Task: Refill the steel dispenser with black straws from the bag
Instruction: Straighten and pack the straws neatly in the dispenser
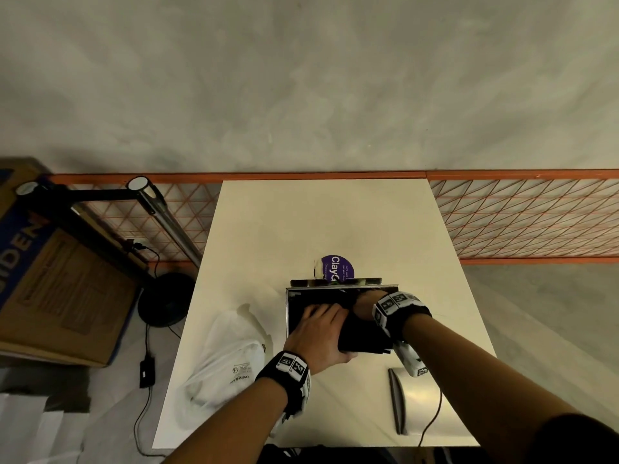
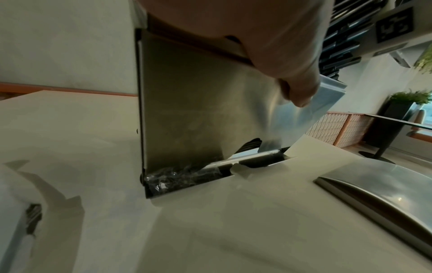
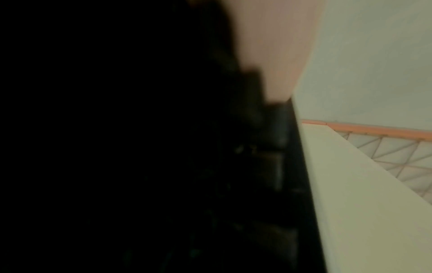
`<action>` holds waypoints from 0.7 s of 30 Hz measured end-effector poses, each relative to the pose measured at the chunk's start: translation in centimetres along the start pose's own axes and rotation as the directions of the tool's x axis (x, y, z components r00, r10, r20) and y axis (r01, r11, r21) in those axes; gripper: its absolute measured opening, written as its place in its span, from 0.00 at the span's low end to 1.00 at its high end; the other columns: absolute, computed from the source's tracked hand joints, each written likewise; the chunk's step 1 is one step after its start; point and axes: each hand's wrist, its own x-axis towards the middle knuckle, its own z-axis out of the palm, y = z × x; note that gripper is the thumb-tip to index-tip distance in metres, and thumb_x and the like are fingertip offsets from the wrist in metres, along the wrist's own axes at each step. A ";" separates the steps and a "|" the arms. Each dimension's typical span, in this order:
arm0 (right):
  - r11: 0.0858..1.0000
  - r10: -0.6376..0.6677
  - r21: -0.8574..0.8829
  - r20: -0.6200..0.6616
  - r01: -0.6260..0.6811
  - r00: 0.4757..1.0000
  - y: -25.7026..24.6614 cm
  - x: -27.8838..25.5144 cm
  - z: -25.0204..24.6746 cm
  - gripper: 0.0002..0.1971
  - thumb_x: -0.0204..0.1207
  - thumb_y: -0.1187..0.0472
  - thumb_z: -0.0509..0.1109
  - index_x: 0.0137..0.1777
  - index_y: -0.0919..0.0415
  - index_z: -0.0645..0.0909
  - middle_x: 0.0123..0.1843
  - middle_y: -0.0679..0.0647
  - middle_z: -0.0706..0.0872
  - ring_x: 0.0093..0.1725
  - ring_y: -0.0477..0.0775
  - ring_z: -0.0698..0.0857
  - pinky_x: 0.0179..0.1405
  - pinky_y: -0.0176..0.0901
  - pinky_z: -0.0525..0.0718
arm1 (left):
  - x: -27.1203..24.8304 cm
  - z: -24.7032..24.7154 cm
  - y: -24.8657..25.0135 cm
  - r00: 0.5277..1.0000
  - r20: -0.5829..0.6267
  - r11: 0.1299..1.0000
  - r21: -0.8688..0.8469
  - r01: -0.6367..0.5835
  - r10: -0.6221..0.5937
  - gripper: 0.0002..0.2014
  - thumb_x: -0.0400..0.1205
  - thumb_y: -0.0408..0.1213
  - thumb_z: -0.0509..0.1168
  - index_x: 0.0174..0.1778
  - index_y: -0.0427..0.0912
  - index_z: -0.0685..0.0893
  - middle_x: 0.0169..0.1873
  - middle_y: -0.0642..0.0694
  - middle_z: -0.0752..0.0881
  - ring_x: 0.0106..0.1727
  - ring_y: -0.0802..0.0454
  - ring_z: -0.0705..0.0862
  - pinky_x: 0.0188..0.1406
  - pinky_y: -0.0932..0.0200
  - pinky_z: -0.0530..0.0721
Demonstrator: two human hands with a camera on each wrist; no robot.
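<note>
The cream table [image 1: 301, 222] occupied the centre of the scene, with an orange mesh railing [image 1: 536, 222] along its far side and a cardboard box [image 1: 57, 279] on the floor to the left. The steel dispenser [image 1: 289, 309] stood upright on the table, slightly near of centre, with its top open. The white plastic bag [image 1: 227, 356] lay slack on the table just left of the dispenser, and a curved steel lid [image 1: 418, 403] lay near and to the right. A purple round sticker [image 1: 336, 267] was visible just beyond the dispenser. The left hand [image 1: 318, 333] rested over the open top, fingers curled onto the bundle of black straws [image 1: 361, 336], which sat in and above the opening. The right hand [image 1: 363, 304] reached into the opening from the right; its fingers were hidden among the straws, so its grip could not be determined. Wrapped straws [image 2: 187, 175] lay in the dispenser's bottom tray.
</note>
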 end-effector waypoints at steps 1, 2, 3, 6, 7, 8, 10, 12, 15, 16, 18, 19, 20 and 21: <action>1.000 -0.005 -0.005 0.001 0.005 1.000 -0.1 -0.4 -0.4 0.38 0.63 0.27 0.38 0.72 0.34 0.67 0.69 0.54 0.83 0.66 0.61 0.83 0.68 0.57 0.79 | 0.1 0.0 0.0 1.000 0.003 1.000 0.004 0.001 -0.001 0.38 0.70 0.70 0.66 0.69 0.48 0.76 0.62 0.53 0.80 0.65 0.49 0.78 0.72 0.45 0.74; 1.000 0.002 -0.012 0.014 -0.002 1.000 -0.3 -0.7 -0.7 0.34 0.65 0.29 0.39 0.72 0.31 0.63 0.70 0.53 0.83 0.65 0.61 0.83 0.67 0.57 0.80 | 0.1 0.0 0.0 1.000 0.002 1.000 0.007 0.001 -0.001 0.38 0.69 0.71 0.66 0.69 0.48 0.76 0.62 0.53 0.80 0.65 0.49 0.78 0.71 0.45 0.75; 1.000 -0.008 -0.008 0.023 0.008 1.000 -0.7 -1.1 -1.2 0.31 0.66 0.31 0.41 0.72 0.29 0.60 0.70 0.53 0.83 0.65 0.62 0.84 0.66 0.57 0.81 | 0.1 0.0 0.0 1.000 -0.004 1.000 0.009 -0.003 0.003 0.38 0.69 0.71 0.66 0.68 0.48 0.77 0.61 0.53 0.81 0.64 0.49 0.79 0.70 0.45 0.75; 0.995 -0.073 -0.060 0.037 0.075 0.997 -3.5 -5.1 -4.0 0.33 0.69 0.34 0.41 0.75 0.35 0.64 0.70 0.55 0.82 0.66 0.63 0.83 0.67 0.57 0.80 | 0.2 -0.1 -0.1 1.000 -0.003 1.000 0.010 -0.007 0.007 0.36 0.69 0.70 0.67 0.65 0.48 0.77 0.60 0.53 0.81 0.63 0.49 0.79 0.69 0.45 0.76; 0.994 -0.074 -0.079 0.033 0.077 0.997 -4.0 -5.6 -4.4 0.33 0.71 0.36 0.41 0.75 0.39 0.68 0.69 0.57 0.83 0.65 0.63 0.83 0.67 0.55 0.80 | 0.2 -0.1 -0.1 1.000 0.001 1.000 0.012 -0.003 0.003 0.36 0.69 0.70 0.67 0.65 0.48 0.77 0.60 0.53 0.81 0.63 0.49 0.79 0.69 0.45 0.76; 0.993 -0.073 -0.090 0.021 0.075 0.997 -4.5 -6.0 -4.6 0.32 0.73 0.37 0.43 0.74 0.42 0.70 0.67 0.57 0.84 0.64 0.62 0.83 0.66 0.55 0.80 | 0.3 -0.1 -0.1 1.000 0.003 1.000 0.014 0.000 0.000 0.36 0.69 0.70 0.67 0.65 0.48 0.77 0.60 0.53 0.81 0.63 0.49 0.79 0.69 0.45 0.76; 0.996 -0.056 -0.067 -0.013 0.055 0.998 -5.0 -6.1 -4.7 0.32 0.74 0.34 0.42 0.72 0.43 0.72 0.66 0.56 0.85 0.63 0.60 0.84 0.66 0.54 0.80 | 0.4 -0.4 -0.2 1.000 0.013 1.000 0.016 0.000 0.000 0.36 0.69 0.70 0.67 0.65 0.47 0.77 0.61 0.52 0.80 0.64 0.49 0.78 0.70 0.45 0.75; 0.999 -0.040 -0.014 -0.004 0.040 0.999 -4.8 -6.0 -4.4 0.36 0.71 0.29 0.39 0.71 0.41 0.73 0.66 0.54 0.84 0.65 0.59 0.83 0.69 0.53 0.78 | 0.3 -0.3 -0.2 1.000 0.022 1.000 0.018 0.000 0.000 0.36 0.70 0.69 0.67 0.66 0.47 0.77 0.62 0.52 0.80 0.65 0.48 0.78 0.71 0.46 0.74; 0.998 -0.057 0.000 0.016 0.057 0.998 -4.3 -6.3 -4.2 0.35 0.74 0.29 0.40 0.71 0.42 0.74 0.66 0.54 0.84 0.64 0.58 0.83 0.69 0.51 0.77 | 0.3 -0.2 -0.2 0.999 0.037 1.000 0.022 -0.002 0.001 0.38 0.71 0.69 0.67 0.69 0.46 0.77 0.64 0.51 0.79 0.66 0.47 0.77 0.73 0.46 0.73; 0.999 -0.050 0.010 0.002 0.050 0.999 -4.0 -6.2 -4.2 0.37 0.70 0.26 0.38 0.70 0.40 0.74 0.65 0.53 0.85 0.61 0.56 0.84 0.67 0.51 0.78 | 0.3 -0.2 -0.2 0.999 0.044 1.000 0.021 -0.004 0.003 0.39 0.71 0.69 0.67 0.70 0.45 0.76 0.65 0.50 0.79 0.67 0.47 0.77 0.74 0.46 0.72; 0.999 -0.050 0.018 -0.009 0.050 0.999 -3.6 -5.7 -4.0 0.43 0.61 0.20 0.36 0.66 0.37 0.75 0.61 0.50 0.86 0.56 0.53 0.84 0.66 0.52 0.79 | 0.4 -0.4 -0.4 0.998 0.059 1.000 0.011 -0.007 0.006 0.40 0.71 0.69 0.68 0.72 0.44 0.75 0.67 0.49 0.79 0.68 0.47 0.77 0.75 0.46 0.71; 0.998 -0.053 0.019 -0.001 0.053 0.999 -3.6 -5.7 -4.1 0.44 0.60 0.20 0.35 0.66 0.38 0.76 0.60 0.51 0.87 0.56 0.54 0.84 0.65 0.52 0.79 | 0.4 -0.5 -0.4 0.998 0.065 1.000 0.003 -0.008 0.007 0.41 0.71 0.68 0.69 0.72 0.44 0.75 0.66 0.48 0.78 0.68 0.46 0.77 0.75 0.46 0.71; 0.998 -0.060 0.010 0.016 0.060 0.998 -3.8 -6.0 -4.4 0.44 0.60 0.21 0.35 0.66 0.39 0.75 0.61 0.52 0.86 0.56 0.55 0.84 0.65 0.52 0.79 | 0.5 -0.6 -0.4 0.998 0.068 1.000 -0.005 -0.008 0.008 0.41 0.70 0.68 0.70 0.72 0.44 0.75 0.66 0.48 0.78 0.68 0.46 0.78 0.76 0.46 0.71; 0.997 -0.077 -0.008 0.036 0.077 0.996 -4.2 -6.6 -4.8 0.42 0.63 0.24 0.36 0.67 0.41 0.75 0.61 0.53 0.86 0.57 0.56 0.84 0.65 0.51 0.79 | 0.6 -0.6 -0.4 0.997 0.072 1.000 -0.013 -0.007 0.008 0.41 0.70 0.68 0.70 0.72 0.43 0.75 0.66 0.47 0.77 0.68 0.46 0.78 0.76 0.46 0.70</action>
